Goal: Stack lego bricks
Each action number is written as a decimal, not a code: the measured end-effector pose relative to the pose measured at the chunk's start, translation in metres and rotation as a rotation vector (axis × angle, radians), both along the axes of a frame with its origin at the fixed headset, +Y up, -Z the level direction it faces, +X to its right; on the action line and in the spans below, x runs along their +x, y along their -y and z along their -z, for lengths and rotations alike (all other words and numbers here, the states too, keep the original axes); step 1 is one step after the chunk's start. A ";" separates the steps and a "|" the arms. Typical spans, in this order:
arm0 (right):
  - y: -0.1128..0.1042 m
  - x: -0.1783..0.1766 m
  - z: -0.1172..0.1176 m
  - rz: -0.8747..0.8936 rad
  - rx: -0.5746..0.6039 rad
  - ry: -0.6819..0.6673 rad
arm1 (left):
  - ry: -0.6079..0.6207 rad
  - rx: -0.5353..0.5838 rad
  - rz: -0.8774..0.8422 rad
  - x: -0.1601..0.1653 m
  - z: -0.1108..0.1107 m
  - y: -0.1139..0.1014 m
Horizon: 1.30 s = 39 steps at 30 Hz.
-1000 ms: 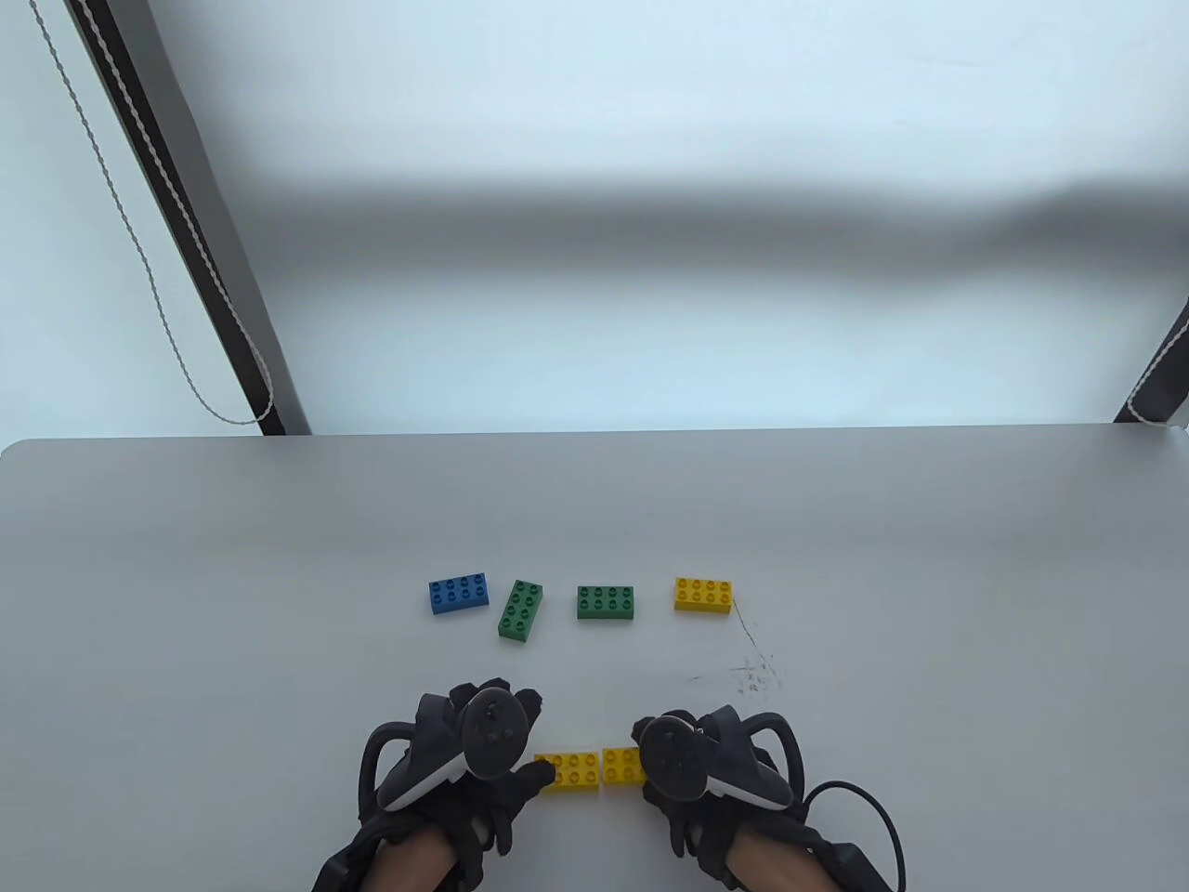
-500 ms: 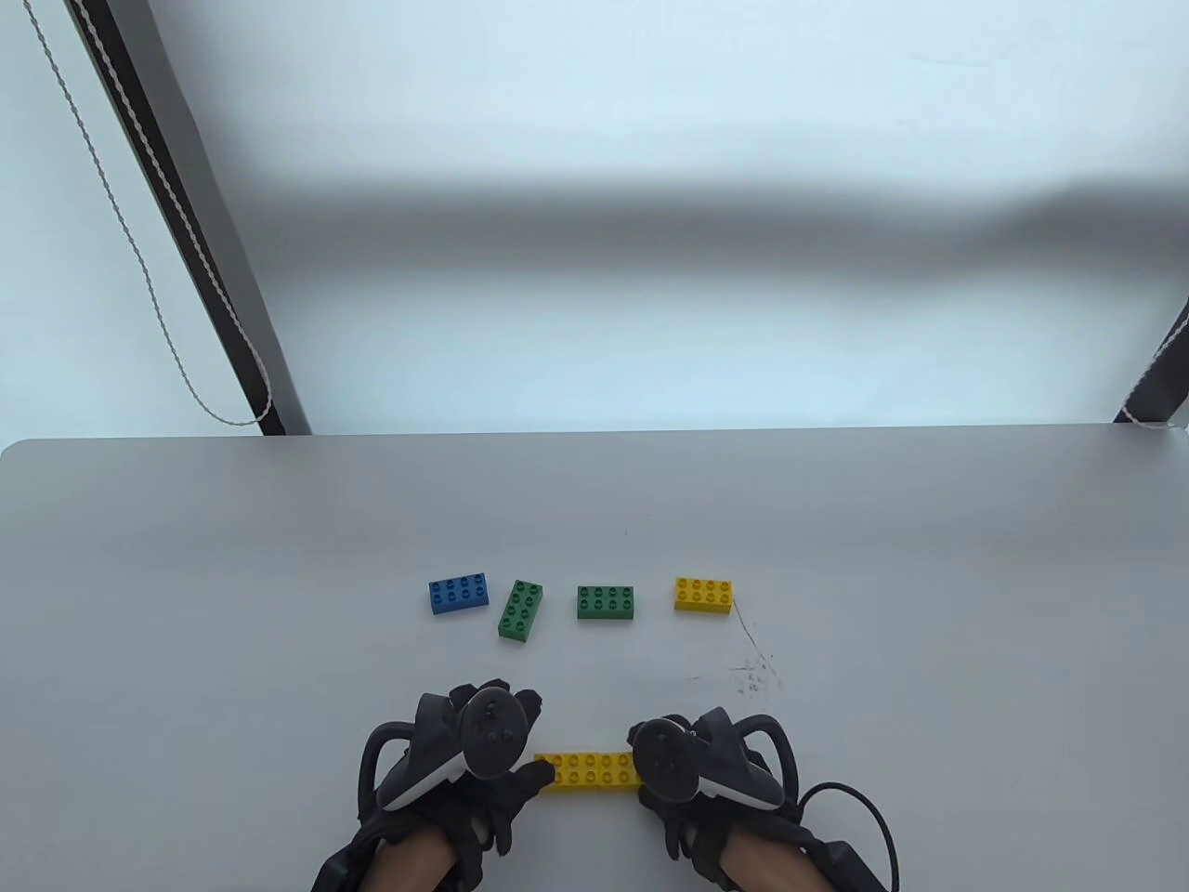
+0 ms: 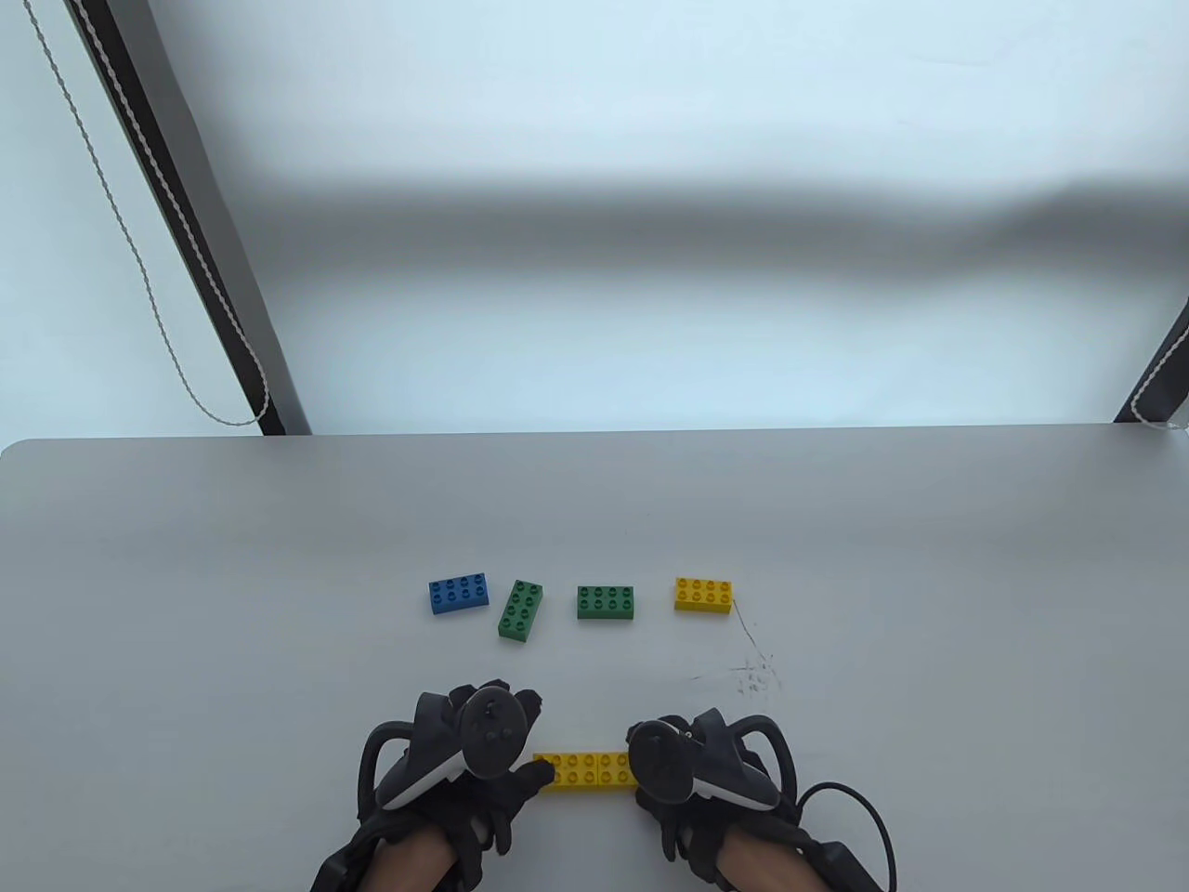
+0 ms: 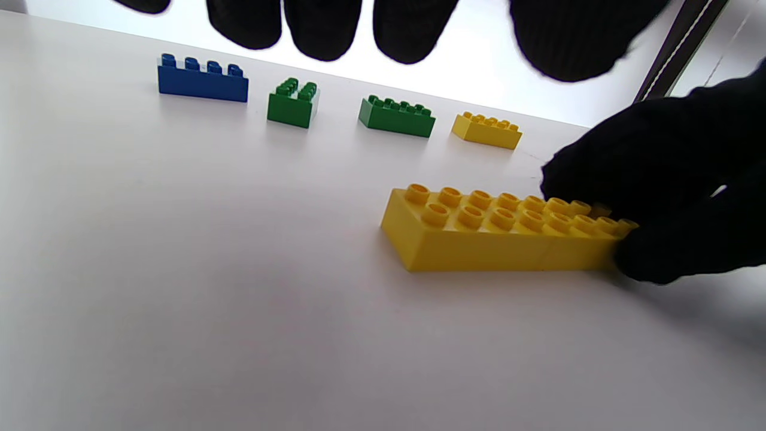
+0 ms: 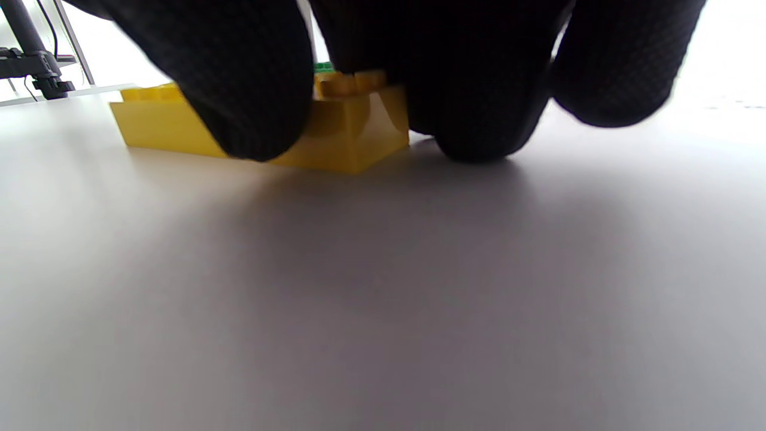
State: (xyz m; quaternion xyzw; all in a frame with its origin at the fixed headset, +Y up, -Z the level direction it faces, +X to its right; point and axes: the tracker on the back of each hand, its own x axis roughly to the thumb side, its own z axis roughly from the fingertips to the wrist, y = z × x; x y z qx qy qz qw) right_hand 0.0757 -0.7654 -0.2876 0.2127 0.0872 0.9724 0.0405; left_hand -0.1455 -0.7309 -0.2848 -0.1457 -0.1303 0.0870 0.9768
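Left to right across the near edge of the table [image 3: 186, 557]: the left hand [image 3: 464, 743] is hovering with its fingers [image 4: 323, 27] spread and holding nothing; one fingertip is lying at the left end of the brick row in the table view, though the left wrist view shows that end bare, so contact cannot be told. Beside it, the left yellow brick [image 3: 568, 772] and the right yellow brick [image 3: 617, 771] are lying butted end to end, flat on the table, studs up, forming one long bar. The right hand [image 3: 692, 767] is pinching the outer end of the right yellow brick, with fingers [image 5: 251, 90] pressing on its near and far sides.

Farther back, well apart from the hands, four loose bricks are sitting in a row: the blue brick [image 3: 459, 594], the angled green brick [image 3: 521, 610], the straight green brick [image 3: 606, 602] and the far yellow brick [image 3: 703, 595].

Handling, as a judgement: the bricks are appearing rigid, light and smooth-walled, so they are likely sliding easily on the table. Gripping across the two long side walls, below the studs, is looking best; pressing down squarely over the studs should seat one brick on another.
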 end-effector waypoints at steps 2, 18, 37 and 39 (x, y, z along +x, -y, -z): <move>-0.001 0.000 0.001 0.009 -0.013 0.004 | -0.001 0.001 -0.006 -0.001 0.000 -0.001; -0.017 -0.005 0.038 0.048 -0.019 0.045 | -0.024 0.005 -0.050 -0.009 0.002 -0.006; -0.027 -0.046 0.129 -0.023 0.061 0.062 | -0.022 0.004 -0.041 -0.011 0.004 -0.009; -0.023 -0.047 0.136 -0.027 0.067 0.074 | -0.019 0.003 -0.039 -0.010 0.004 -0.009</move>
